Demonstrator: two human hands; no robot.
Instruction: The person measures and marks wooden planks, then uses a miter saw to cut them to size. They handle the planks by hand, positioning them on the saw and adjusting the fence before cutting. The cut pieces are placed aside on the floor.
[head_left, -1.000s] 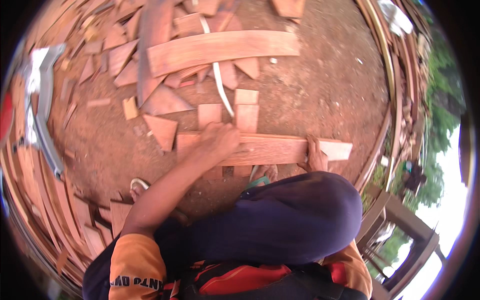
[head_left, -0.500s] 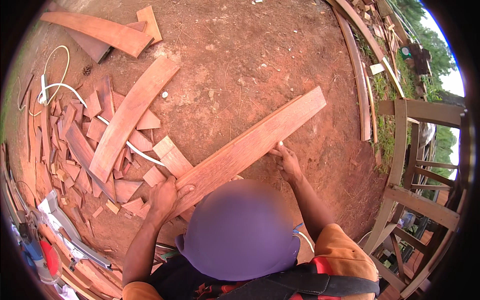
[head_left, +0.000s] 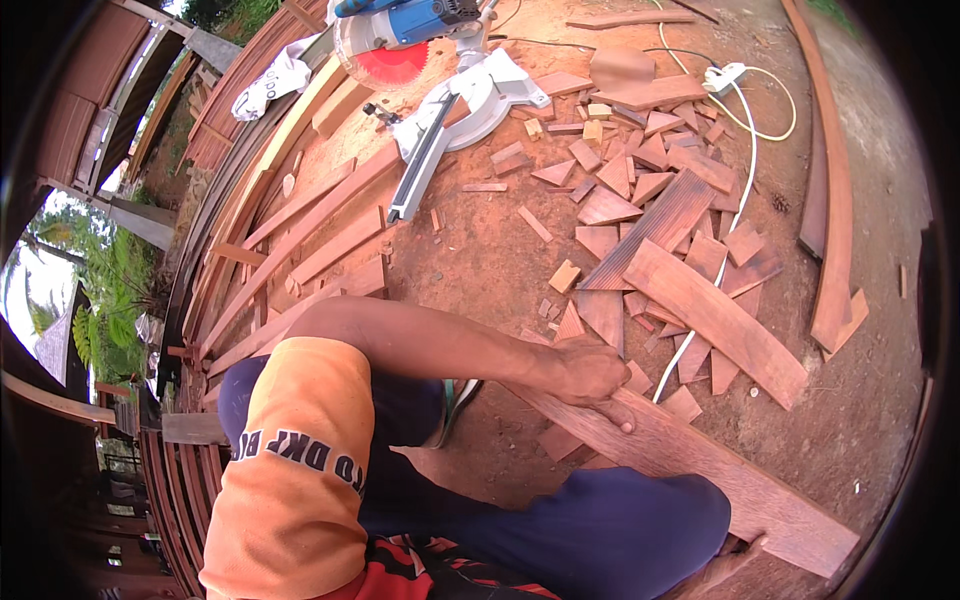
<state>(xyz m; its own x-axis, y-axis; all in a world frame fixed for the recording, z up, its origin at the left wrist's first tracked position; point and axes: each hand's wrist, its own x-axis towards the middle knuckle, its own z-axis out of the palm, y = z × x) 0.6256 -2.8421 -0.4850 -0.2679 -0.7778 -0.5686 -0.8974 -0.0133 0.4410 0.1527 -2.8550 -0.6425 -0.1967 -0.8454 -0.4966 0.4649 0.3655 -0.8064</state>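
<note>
A long reddish-brown wooden plank [head_left: 690, 450] lies slantwise in front of me, running toward the lower right. My left hand [head_left: 588, 372] is closed on its left part, thumb on the broad face and fingers over the far edge. At the plank's near edge, beside my dark blue knee [head_left: 640, 520], my right hand [head_left: 735, 563] shows only in part. It grips the edge there, and most of its fingers are hidden. Just beyond the plank lies a broad curved board [head_left: 715, 320] on top of wood offcuts [head_left: 605, 207].
A blue and white mitre saw [head_left: 440, 110] with a red disc stands far ahead. Long timbers [head_left: 320, 235] lie to its right-hand near side and leftward. A white cable [head_left: 752, 150] with a power strip [head_left: 722, 78] runs through the offcuts. Another long curved board [head_left: 832, 210] lies at right.
My view has swung left, bringing the saw and the stacked timbers into sight. Both hands remain on the plank, which now appears slanted down to the right.
</note>
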